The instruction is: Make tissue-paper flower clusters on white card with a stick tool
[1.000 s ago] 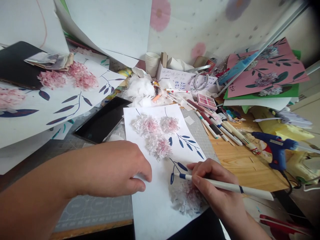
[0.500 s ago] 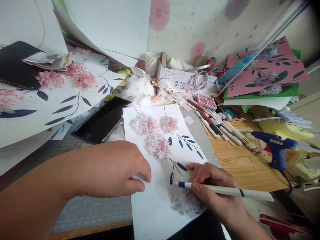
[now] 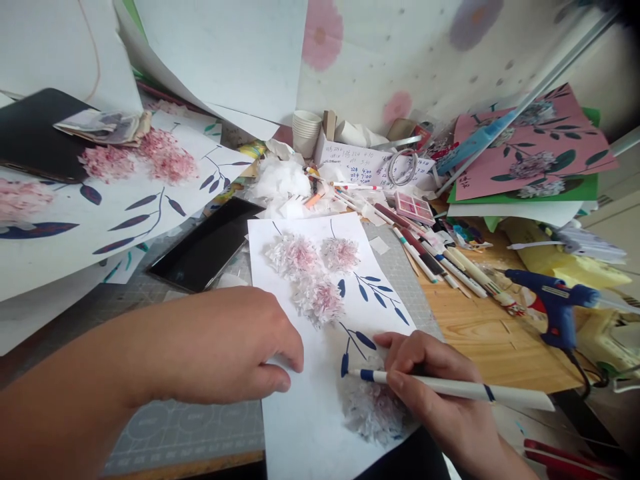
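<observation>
A white sheet (image 3: 300, 427) lies on a grey cutting mat (image 3: 190, 427), with pink-white tissue flowers (image 3: 313, 277) glued on and dark blue leaves (image 3: 373, 290) drawn on it. My left hand (image 3: 235, 347) rests on the sheet's left edge, its fingers curled and pressing the paper down. A white pen with blue bands (image 3: 450, 385) is gripped in my right hand (image 3: 435, 393); its tip touches a blue leaf (image 3: 345, 363) near the lower flower (image 3: 373, 413).
A black phone (image 3: 207, 243) lies left of the sheet. Several pens (image 3: 430, 253) and a pink palette (image 3: 414, 207) sit behind it, and a blue glue gun (image 3: 555, 307) on the wooden table at right. Finished flower sheets (image 3: 125, 200) and a pink card (image 3: 535, 150) are stacked around.
The pen tip has shifted slightly left and down onto the lower blue leaf. My left hand stays put on the sheet.
</observation>
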Demonstrator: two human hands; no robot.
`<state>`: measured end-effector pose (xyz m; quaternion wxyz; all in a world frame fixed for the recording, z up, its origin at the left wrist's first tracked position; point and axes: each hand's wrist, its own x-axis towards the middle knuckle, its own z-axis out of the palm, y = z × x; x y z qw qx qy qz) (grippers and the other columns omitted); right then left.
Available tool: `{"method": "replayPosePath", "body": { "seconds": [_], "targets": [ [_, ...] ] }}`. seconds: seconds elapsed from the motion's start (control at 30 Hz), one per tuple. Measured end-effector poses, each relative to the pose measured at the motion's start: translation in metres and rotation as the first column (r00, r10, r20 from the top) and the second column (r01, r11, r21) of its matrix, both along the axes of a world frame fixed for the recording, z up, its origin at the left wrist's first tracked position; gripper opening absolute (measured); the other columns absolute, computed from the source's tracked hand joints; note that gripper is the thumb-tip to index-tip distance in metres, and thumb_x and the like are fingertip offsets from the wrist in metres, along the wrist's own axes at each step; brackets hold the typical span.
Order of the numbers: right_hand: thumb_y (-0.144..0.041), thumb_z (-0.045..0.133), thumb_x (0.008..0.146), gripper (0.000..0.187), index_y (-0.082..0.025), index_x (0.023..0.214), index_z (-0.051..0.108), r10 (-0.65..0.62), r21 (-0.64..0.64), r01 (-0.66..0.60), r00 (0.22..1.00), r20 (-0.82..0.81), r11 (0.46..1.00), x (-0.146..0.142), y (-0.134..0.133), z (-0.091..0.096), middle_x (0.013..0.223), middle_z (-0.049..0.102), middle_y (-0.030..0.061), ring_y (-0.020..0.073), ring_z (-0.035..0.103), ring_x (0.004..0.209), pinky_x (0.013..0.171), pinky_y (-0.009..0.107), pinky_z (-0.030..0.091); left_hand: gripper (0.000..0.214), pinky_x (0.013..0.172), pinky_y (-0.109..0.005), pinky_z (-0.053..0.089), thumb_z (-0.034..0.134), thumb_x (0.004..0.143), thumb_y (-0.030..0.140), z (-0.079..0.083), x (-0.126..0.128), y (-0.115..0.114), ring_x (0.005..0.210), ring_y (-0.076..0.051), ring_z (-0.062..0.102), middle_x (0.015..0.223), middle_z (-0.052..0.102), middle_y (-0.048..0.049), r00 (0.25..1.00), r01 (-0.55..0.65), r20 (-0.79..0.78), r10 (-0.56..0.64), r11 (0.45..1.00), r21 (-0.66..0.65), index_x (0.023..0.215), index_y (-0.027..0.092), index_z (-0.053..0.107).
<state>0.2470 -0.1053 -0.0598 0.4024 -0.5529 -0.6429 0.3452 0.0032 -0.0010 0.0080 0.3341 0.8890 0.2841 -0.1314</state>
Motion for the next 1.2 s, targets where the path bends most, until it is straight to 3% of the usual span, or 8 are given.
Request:
{"method": "replayPosePath", "body": {
  "seconds": [0.3, 0.43, 0.57, 0.8, 1.07, 1.2],
  "targets": [
    [-0.026, 0.058, 0.081, 0.016, -0.023, 0.065, 0.055, -0.108, 0.019, 0.108, 0.994, 0.009, 0.994, -0.0046, 0.0042, 0.0006, 0.059, 0.061, -0.0019, 0.0174, 0.066, 0.072, 0.077, 0.032, 0.053, 0.019, 0.048, -0.023, 0.035, 0.060, 0.075, 0.022, -0.0013, -0.0028, -0.0007, 0.054, -0.014, 0.060, 0.061, 0.068, 0.0012, 0.998, -0.029, 0.055, 0.030, 0.999, -0.019, 0.083, 0.028, 0.075],
    [-0.027, 0.059, 0.081, 0.016, -0.023, 0.066, 0.054, -0.088, 0.004, 0.088, 0.996, -0.011, 0.996, -0.0016, 0.0020, -0.0012, 0.058, 0.059, -0.0023, 0.0192, 0.066, 0.082, 0.084, 0.034, 0.051, 0.019, 0.049, -0.023, 0.035, 0.060, 0.076, 0.022, 0.0005, -0.0017, -0.0012, 0.056, -0.015, 0.061, 0.064, 0.069, 0.0008, 0.999, -0.026, 0.026, 0.027, 0.999, -0.021, 0.084, 0.029, 0.075],
    [-0.024, 0.059, 0.080, 0.015, -0.023, 0.067, 0.054, -0.013, -0.013, 0.013, 1.000, -0.020, 1.000, -0.0002, 0.0016, -0.0012, 0.057, 0.058, -0.0036, 0.0171, 0.064, 0.072, 0.090, 0.040, 0.050, 0.020, 0.048, -0.023, 0.034, 0.060, 0.076, 0.022, 0.0007, -0.0006, -0.0007, 0.054, -0.015, 0.060, 0.062, 0.068, 0.0007, 0.999, -0.025, 0.038, 0.025, 1.000, -0.015, 0.085, 0.029, 0.075],
    [-0.024, 0.060, 0.079, 0.014, -0.022, 0.065, 0.056, -0.118, 0.002, 0.118, 0.991, -0.062, 0.993, -0.0038, 0.0034, -0.0027, 0.059, 0.058, -0.0018, 0.0184, 0.065, 0.074, 0.086, 0.038, 0.052, 0.019, 0.048, -0.024, 0.034, 0.060, 0.076, 0.022, -0.0021, -0.0020, -0.0001, 0.055, -0.016, 0.060, 0.063, 0.068, 0.0007, 0.999, -0.029, 0.043, 0.030, 0.999, -0.021, 0.085, 0.029, 0.075],
    [-0.025, 0.060, 0.079, 0.014, -0.022, 0.066, 0.057, -0.120, -0.040, 0.117, 0.990, -0.070, 0.992, -0.0012, 0.0030, -0.0052, 0.061, 0.059, -0.0013, 0.0205, 0.064, 0.080, 0.088, 0.040, 0.050, 0.015, 0.048, -0.025, 0.032, 0.060, 0.076, 0.024, -0.0009, -0.0019, -0.0011, 0.054, -0.016, 0.058, 0.061, 0.067, 0.0007, 1.000, -0.017, 0.019, 0.017, 1.000, -0.010, 0.080, 0.028, 0.074],
    [-0.024, 0.059, 0.080, 0.016, -0.022, 0.065, 0.055, -0.082, -0.016, 0.080, 0.993, -0.090, 0.997, -0.0007, 0.0028, -0.0046, 0.057, 0.055, -0.0032, 0.0175, 0.062, 0.071, 0.090, 0.041, 0.049, 0.016, 0.049, -0.026, 0.032, 0.059, 0.077, 0.025, -0.0001, -0.0001, -0.0007, 0.057, -0.017, 0.059, 0.064, 0.068, 0.0005, 1.000, -0.003, -0.013, 0.003, 1.000, 0.003, 0.083, 0.029, 0.073]
  ]
}}
